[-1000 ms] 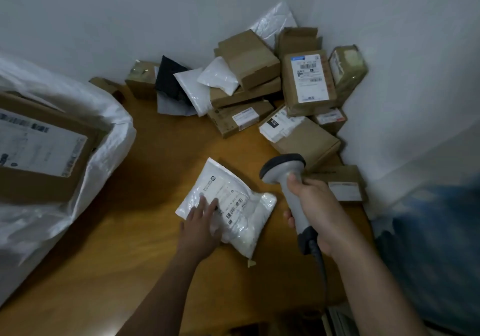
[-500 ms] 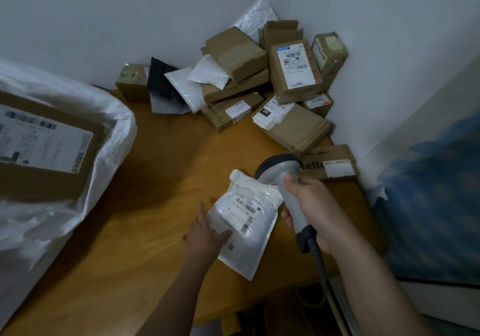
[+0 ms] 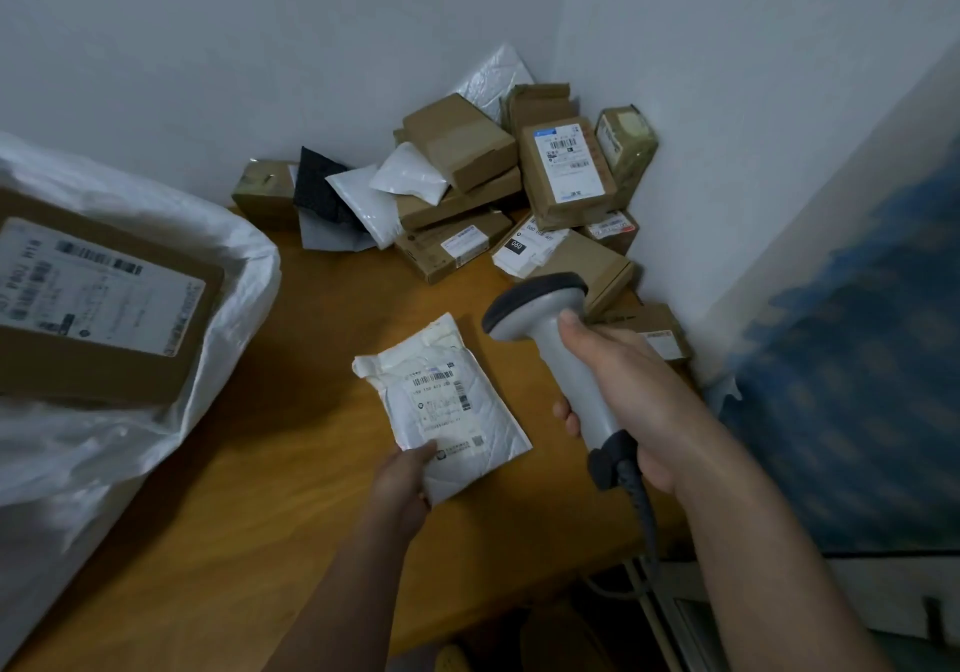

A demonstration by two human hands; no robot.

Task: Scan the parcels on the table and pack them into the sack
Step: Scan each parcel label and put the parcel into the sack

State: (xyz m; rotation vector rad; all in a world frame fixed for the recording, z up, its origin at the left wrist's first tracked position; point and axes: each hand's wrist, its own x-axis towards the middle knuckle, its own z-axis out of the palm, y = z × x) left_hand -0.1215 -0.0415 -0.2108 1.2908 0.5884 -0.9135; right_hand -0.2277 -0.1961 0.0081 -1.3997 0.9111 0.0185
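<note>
My left hand [image 3: 402, 481] pinches the near corner of a white padded mailer [image 3: 441, 406], lifted above the wooden table [image 3: 270, 505] with its barcode label facing up. My right hand [image 3: 628, 396] grips a grey barcode scanner [image 3: 558, 344] by the handle. The scanner's head sits just right of the mailer's top edge. The white sack [image 3: 156, 411] lies open at the left with a large labelled cardboard box [image 3: 98, 302] inside it. A pile of parcels [image 3: 498, 193] fills the far corner of the table.
The pile holds brown boxes, white poly bags and a black bag [image 3: 319, 185], stacked against both walls. A small brown box [image 3: 657, 331] lies behind my right hand. The scanner's cable [image 3: 644, 520] drops over the table's near edge. Blue fabric [image 3: 852, 385] hangs at the right.
My left hand has turned the mailer label-up, raised it off the table and shifted its grip to the near corner. The scanner has stayed close to the mailer's upper right.
</note>
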